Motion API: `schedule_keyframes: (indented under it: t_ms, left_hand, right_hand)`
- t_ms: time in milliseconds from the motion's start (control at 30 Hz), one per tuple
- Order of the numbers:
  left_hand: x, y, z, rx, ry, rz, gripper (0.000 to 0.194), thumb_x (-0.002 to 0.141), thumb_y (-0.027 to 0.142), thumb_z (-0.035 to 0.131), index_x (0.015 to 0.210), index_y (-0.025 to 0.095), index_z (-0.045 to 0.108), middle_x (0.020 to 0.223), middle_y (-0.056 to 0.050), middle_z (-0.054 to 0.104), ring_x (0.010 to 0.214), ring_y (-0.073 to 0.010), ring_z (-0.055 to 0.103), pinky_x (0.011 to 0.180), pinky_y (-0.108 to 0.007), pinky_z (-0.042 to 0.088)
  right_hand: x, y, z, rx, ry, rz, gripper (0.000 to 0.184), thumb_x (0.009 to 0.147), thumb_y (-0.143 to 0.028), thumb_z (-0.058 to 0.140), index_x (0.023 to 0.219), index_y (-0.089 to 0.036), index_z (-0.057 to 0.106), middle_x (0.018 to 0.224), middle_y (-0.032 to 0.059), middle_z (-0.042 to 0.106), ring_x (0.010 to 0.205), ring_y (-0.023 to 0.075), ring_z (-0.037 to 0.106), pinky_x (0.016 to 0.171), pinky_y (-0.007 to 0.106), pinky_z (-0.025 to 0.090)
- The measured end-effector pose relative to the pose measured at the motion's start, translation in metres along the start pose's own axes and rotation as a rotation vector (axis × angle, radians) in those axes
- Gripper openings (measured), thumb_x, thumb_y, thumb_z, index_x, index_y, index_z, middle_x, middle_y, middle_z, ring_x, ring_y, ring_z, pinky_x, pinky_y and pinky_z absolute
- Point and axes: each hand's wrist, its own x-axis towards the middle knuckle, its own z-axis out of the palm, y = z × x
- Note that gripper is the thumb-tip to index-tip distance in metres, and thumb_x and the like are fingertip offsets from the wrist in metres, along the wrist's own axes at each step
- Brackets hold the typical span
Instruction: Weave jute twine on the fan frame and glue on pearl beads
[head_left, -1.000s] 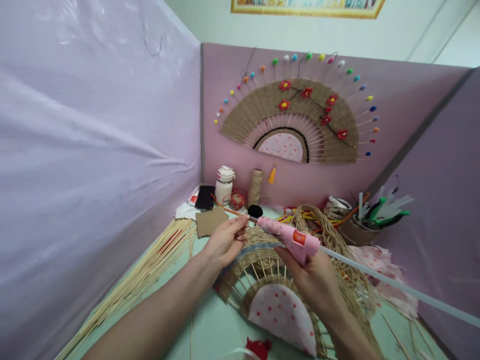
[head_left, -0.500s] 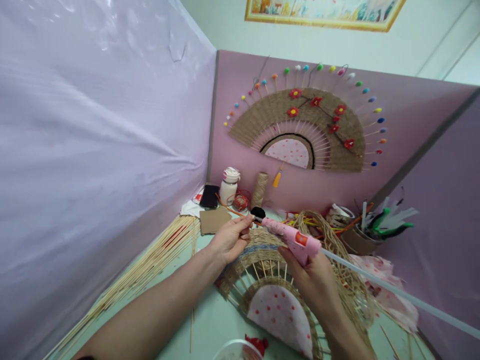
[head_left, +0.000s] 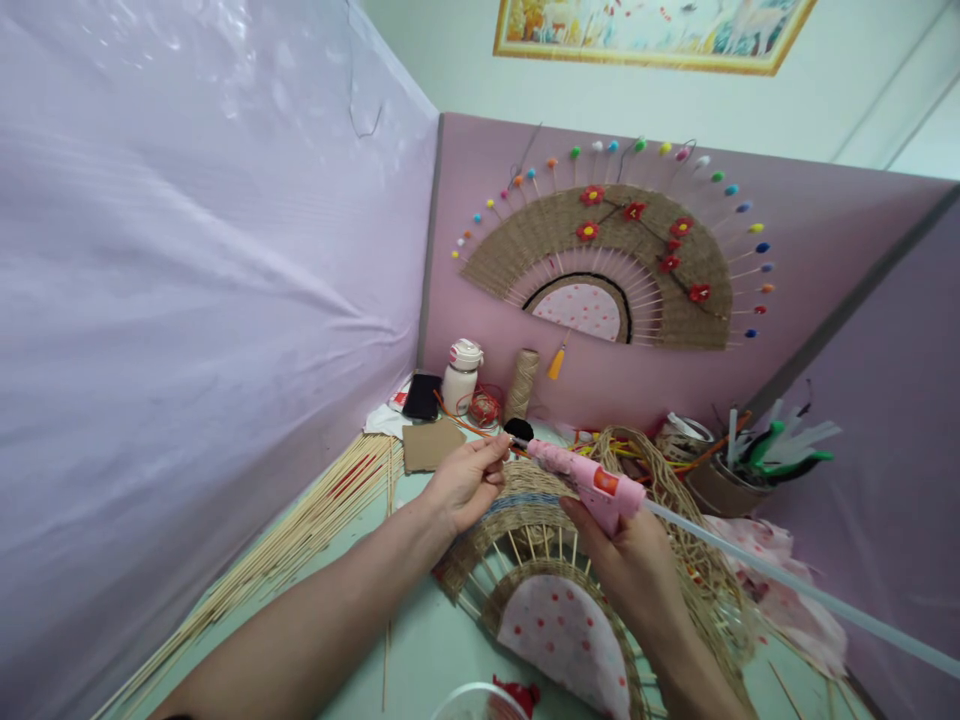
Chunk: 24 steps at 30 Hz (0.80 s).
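My right hand (head_left: 626, 545) is wrapped round the handle of a pink hot glue gun (head_left: 581, 475). A long translucent glue stick (head_left: 795, 580) runs out of its back end to the right. The gun's nozzle points left and meets the fingertips of my left hand (head_left: 471, 482). Those fingers are pinched together on something too small to make out. Below both hands lies a woven fan (head_left: 559, 630) of twine and thin sticks, with a blue band and a pink dotted half-circle of cloth. My right forearm hides part of its right side.
Thin bamboo sticks (head_left: 300, 540) lie along the left, by a cardboard piece (head_left: 431, 445). Behind stand a white bottle (head_left: 460, 380) and a twine spool (head_left: 522, 385). Loose twine (head_left: 675, 510) and a tool pot (head_left: 727, 485) are at right. A finished fan (head_left: 622, 250) hangs behind.
The whole view has shifted slightly, so everything sits a little lower. Both hands keep nearly the same pose, the glue gun's nozzle still at my left fingertips.
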Motion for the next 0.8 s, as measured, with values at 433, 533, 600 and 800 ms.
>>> schedule_keyframes:
  t_ms: [433,533,600,800]
  left_hand:
    - [0.0011,-0.0006,-0.0006,-0.015,-0.012,-0.012,0.035,0.047,0.025,0.087,0.059,0.010,0.058,0.053,0.004,0.046,0.046,-0.0015,0.027,0.040,-0.014,0.021]
    - [0.0004,0.0000,0.0006,-0.009,-0.005,-0.013,0.035,0.047,0.025,0.087,0.059,0.010,0.057,0.053,0.004,0.047,0.045,-0.0012,0.028,0.041,-0.014,0.021]
    - [-0.0002,0.0003,0.0012,-0.010,-0.005,-0.011,0.034,0.049,0.025,0.086,0.060,0.010,0.058,0.054,0.004,0.047,0.045,-0.0011,0.028,0.041,-0.014,0.021]
    - [0.0003,0.0008,0.0002,-0.023,0.002,-0.004,0.034,0.048,0.024,0.086,0.061,0.009,0.059,0.054,0.003,0.047,0.046,-0.0014,0.029,0.040,-0.014,0.021]
  right_hand:
    - [0.0001,-0.0017,-0.0006,0.010,-0.004,-0.021,0.030,0.084,-0.036,0.054,0.104,-0.017,0.065,0.083,0.0054,0.067,0.066,0.0209,0.058,0.056,0.029,0.044]
    - [0.0005,0.0003,0.0006,0.029,0.004,-0.011,0.031,0.082,-0.035,0.057,0.105,-0.016,0.065,0.084,0.0060,0.068,0.069,0.0217,0.059,0.056,0.029,0.045]
    - [0.0007,0.0007,0.0009,0.027,0.005,-0.013,0.031,0.082,-0.035,0.057,0.106,-0.016,0.064,0.083,0.0058,0.068,0.070,0.0220,0.060,0.056,0.029,0.045]
    - [0.0004,-0.0011,-0.0004,-0.008,0.019,-0.016,0.028,0.082,-0.037,0.056,0.099,-0.017,0.066,0.075,0.0042,0.066,0.062,0.0208,0.057,0.055,0.029,0.044]
